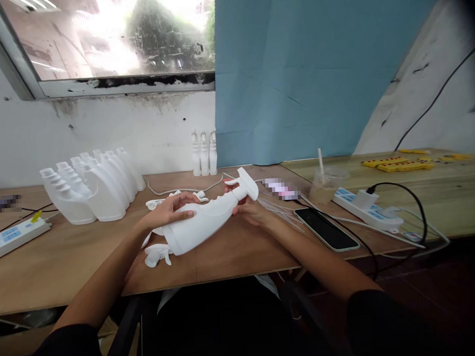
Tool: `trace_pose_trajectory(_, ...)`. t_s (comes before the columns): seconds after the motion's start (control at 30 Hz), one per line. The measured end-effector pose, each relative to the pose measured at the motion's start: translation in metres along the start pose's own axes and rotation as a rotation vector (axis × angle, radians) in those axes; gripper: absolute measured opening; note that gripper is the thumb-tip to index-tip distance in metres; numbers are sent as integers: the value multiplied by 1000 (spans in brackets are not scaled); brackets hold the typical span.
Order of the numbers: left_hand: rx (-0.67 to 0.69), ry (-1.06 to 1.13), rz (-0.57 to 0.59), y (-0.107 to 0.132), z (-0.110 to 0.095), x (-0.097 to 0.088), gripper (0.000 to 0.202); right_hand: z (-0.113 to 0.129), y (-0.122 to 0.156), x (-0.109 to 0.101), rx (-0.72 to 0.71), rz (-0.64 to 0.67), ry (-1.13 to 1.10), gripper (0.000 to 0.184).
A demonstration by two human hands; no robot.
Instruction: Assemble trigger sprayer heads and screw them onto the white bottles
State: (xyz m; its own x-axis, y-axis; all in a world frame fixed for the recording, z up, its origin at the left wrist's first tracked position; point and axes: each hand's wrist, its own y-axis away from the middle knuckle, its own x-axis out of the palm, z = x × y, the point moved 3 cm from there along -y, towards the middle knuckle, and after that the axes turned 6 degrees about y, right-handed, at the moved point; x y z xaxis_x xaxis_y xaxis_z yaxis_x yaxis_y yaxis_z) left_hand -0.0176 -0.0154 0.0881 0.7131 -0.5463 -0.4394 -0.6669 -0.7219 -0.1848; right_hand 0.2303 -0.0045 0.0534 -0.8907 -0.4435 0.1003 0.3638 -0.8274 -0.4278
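Observation:
A white spray bottle [203,222] lies tilted in the air just above the table, its trigger head [242,185] up and to the right. My left hand [174,209] is wrapped round the bottle's body, thumb along the near side. At the neck, just under the trigger head, my right hand [250,209] grips with its fingers, partly hidden behind the bottle. Loose white trigger heads [157,254] lie on the table by the bottle's base, and others [155,204] rest behind my left hand. Thin clear tubes [281,213] are spread right of my right hand.
Several open white bottles [106,190] stand together at the left. Three bottles with trigger heads [204,154] stand against the wall. To the right are a phone [325,229], a drink cup [325,186] and a power strip [369,211] with cables. Another power strip [15,237] lies far left.

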Motion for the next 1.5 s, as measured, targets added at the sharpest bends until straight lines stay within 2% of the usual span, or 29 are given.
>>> trace_pose_trajectory(0.13,-69,23,47,-4,3,3,50,6,0,-4,-31,-5,48,66)
trace_pose_trajectory(0.23,-142,222,-41,-10,10,2,54,9,-4,-8,-30,-3,39,72)
trace_pose_trajectory(0.33,-78,391,-314,-23,19,-16,59,6,-12,-18,-10,-9,41,73)
trace_pose_trajectory(0.43,121,428,-705,-41,32,-54,54,-7,-18,-33,22,-68,178,64)
trace_pose_trajectory(0.5,201,362,-908,-56,42,-82,47,-21,-19,-44,44,-83,341,59)
trace_pose_trajectory(0.57,153,266,-1020,-73,54,-105,41,-36,-18,-51,39,-77,553,51)
trace_pose_trajectory(0.63,34,115,-1081,-90,67,-122,35,-47,-17,-54,0,-56,778,43)
trace_pose_trajectory(0.77,-241,-259,-1109,-120,89,-139,23,-59,-12,-48,-78,40,1064,38)
trace_pose_trajectory(0.9,-354,-410,-1085,-144,107,-146,18,-64,-6,-37,-192,145,1182,32)
trace_pose_trajectory(1.03,-422,-506,-1042,-173,120,-147,20,-66,-1,-32,-205,149,1167,32)
trace_pose_trajectory(1.27,-467,-558,-967,-223,135,-144,19,-66,0,-35,-136,118,1163,37)
trace_pose_trajectory(1.5,-494,-582,-898,-243,136,-135,20,-64,-1,-34,-114,109,1161,38)
